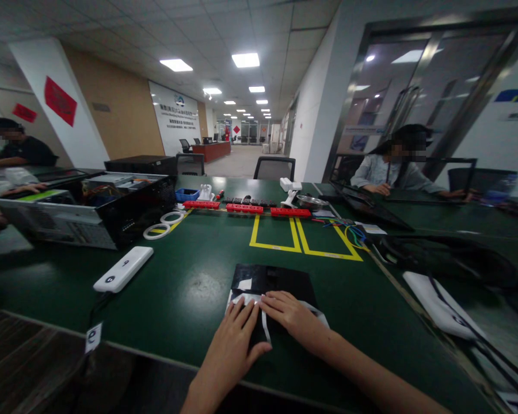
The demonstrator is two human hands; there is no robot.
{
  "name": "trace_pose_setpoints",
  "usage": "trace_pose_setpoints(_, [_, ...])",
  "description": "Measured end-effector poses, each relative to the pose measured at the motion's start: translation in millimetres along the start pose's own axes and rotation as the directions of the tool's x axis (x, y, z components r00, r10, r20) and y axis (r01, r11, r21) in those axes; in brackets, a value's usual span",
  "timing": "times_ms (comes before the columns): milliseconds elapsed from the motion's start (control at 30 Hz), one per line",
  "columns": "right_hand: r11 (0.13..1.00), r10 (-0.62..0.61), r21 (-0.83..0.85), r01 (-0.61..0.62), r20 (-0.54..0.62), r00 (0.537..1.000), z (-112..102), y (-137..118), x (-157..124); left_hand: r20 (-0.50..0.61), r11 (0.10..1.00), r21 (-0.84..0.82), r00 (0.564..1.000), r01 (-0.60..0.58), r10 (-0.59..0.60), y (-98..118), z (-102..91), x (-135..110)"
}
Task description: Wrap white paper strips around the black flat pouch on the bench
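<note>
A flat black pouch-like item (271, 279) with white strips along its near edge lies on the green table (190, 287) in front of me. My left hand (237, 336) rests flat on its near left part, fingers stretched out and together. Beside it, my right hand (291, 316) lies flat on the near right part, fingers extended toward the left. Both hands press on the item; neither grips it.
A white oblong device (123, 269) with a cable lies to the left. An open computer case (90, 207) stands at far left, with white rings (164, 224) beside it. Red strips (246, 208), yellow tape squares (304, 236) and coloured wires (349, 233) lie further back. Black cables (449, 259) lie right. People sit far left and far right.
</note>
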State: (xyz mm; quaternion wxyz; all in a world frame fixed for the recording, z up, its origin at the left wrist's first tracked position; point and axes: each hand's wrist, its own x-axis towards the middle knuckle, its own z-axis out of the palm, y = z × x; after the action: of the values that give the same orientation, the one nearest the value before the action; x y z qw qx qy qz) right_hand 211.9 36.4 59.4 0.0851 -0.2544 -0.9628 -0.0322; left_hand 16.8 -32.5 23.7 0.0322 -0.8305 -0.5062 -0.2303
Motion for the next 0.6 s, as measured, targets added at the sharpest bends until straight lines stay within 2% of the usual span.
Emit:
trace_pose_setpoints(167, [0.998, -0.016, 0.067, 0.011, 0.062, 0.998, 1, 1, -2, 0.02, 0.999, 0.028, 1.0, 0.014, -0.014, 0, -0.9, 1])
trace_pose_setpoints(367, [0.989, -0.033, 0.148, 0.025, 0.051, 0.998, 2, -1, -4, 0.003, 0.999, 0.033, 1.0, 0.017, -0.017, 0, 1.4, 0])
trace_pose_setpoints(600, [0.95, -0.032, 0.31, -0.028, 0.186, 0.982, -20, -5, -6, 0.03, 0.999, 0.009, 0.999, 0.04, -0.04, 0, 1.3, -1])
